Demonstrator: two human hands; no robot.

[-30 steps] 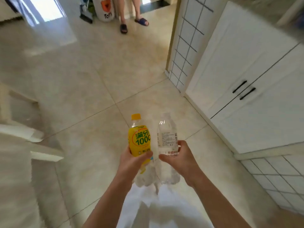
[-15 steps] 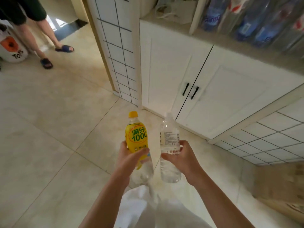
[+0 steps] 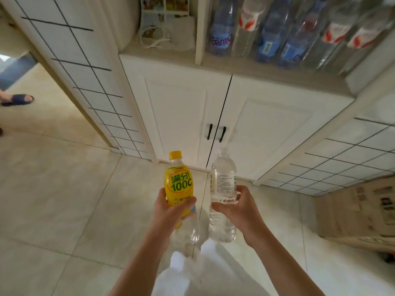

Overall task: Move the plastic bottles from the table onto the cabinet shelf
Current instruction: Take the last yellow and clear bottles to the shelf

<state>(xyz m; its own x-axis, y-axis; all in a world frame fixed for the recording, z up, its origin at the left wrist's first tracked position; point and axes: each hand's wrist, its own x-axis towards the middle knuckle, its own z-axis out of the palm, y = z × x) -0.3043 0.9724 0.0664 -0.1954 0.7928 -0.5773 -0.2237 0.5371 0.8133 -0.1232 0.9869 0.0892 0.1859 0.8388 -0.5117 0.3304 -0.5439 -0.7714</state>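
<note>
Two bare hands are in the lower middle of the frame, each one holding a bottle upright above white trousers [image 3: 205, 274] and a beige tiled floor [image 3: 64, 199]. The left hand [image 3: 171, 212] curls its fingers and thumb round the middle of a clear plastic bottle with a yellow label and yellow cap [image 3: 178, 184]. The right hand [image 3: 239, 208] wraps round the middle of a clear plastic water bottle with a white label and clear cap [image 3: 223, 189]. Both bottles are just beside each other, not touching.

Behind them, in the centre of the frame, stands a white cabinet with two doors and two black handles [image 3: 215, 133]. Its grey shelf [image 3: 267, 71], in the upper right, carries a row of clear and blue plastic bottles [image 3: 277, 33]. At the right edge lies a brown cardboard box [image 3: 352, 214]. At the left edge a foot in a dark sandal [image 3: 18, 99] shows.
</note>
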